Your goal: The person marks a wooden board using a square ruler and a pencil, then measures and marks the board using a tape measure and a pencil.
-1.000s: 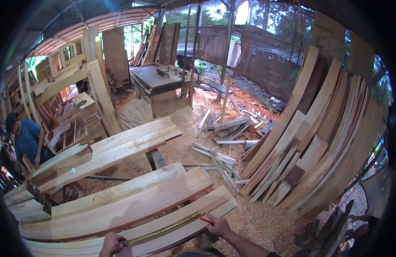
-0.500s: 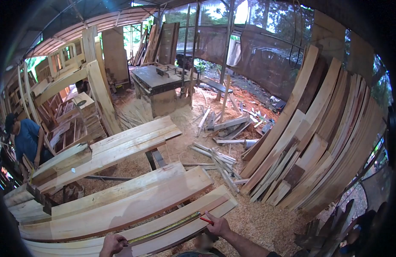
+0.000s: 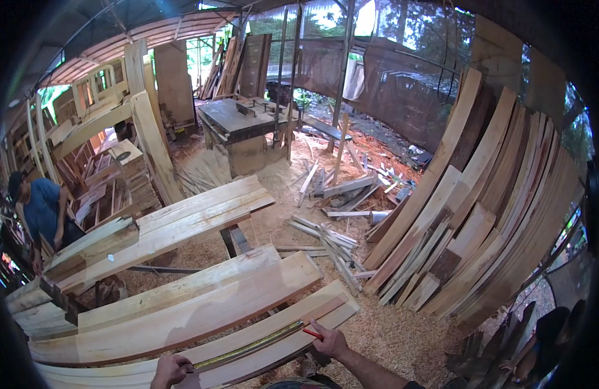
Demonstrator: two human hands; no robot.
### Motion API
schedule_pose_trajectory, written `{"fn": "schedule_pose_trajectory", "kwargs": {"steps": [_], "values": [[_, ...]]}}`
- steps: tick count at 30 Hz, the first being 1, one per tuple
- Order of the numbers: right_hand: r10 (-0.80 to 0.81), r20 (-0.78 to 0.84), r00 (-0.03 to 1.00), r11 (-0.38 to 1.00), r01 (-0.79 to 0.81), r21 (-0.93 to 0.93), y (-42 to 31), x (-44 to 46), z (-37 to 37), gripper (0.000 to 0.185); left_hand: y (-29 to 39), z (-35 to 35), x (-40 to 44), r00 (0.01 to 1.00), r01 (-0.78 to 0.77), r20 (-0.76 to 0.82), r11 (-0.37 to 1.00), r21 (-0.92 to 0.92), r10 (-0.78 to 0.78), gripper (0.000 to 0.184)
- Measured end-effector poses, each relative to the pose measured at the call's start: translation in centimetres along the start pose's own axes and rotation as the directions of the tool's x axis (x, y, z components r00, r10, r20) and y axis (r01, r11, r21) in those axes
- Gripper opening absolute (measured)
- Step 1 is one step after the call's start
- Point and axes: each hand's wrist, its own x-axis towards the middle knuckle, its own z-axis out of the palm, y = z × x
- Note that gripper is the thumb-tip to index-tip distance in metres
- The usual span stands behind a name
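Observation:
A yellow tape measure (image 3: 247, 349) lies stretched along the near board (image 3: 280, 360). My left hand (image 3: 172, 371) is closed at its left end, fingers pinched on the tape. At the tape's other end, my right hand (image 3: 330, 342) rests by the board's edge with a red pencil (image 3: 313, 334) between its fingers. The pencil points left, close to the tape. Whether the right fingers also press on the tape, I cannot tell.
Wide planks (image 3: 202, 311) lie beyond the near board. Many boards (image 3: 481, 214) lean at the right. A saw table (image 3: 238, 120) and scrap wood (image 3: 341, 243) stand farther back. A co-worker (image 3: 43, 211) bends at the left; another person's arm (image 3: 523, 363) shows at lower right.
My hands, the tape and the pencil stay in place. The co-worker at the left has shifted slightly, and the person at the lower right shows more now.

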Motion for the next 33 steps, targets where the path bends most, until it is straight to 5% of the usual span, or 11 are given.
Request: {"fn": "schedule_pose_trajectory", "kwargs": {"steps": [33], "values": [[0.036, 0.029, 0.999, 0.999, -0.036, 0.001, 0.0, 0.5, 0.2, 0.070, 1.7, -1.3, -0.6, 0.998, 0.019, 0.064, 1.000, 0.002, -0.019, 0.023]]}}
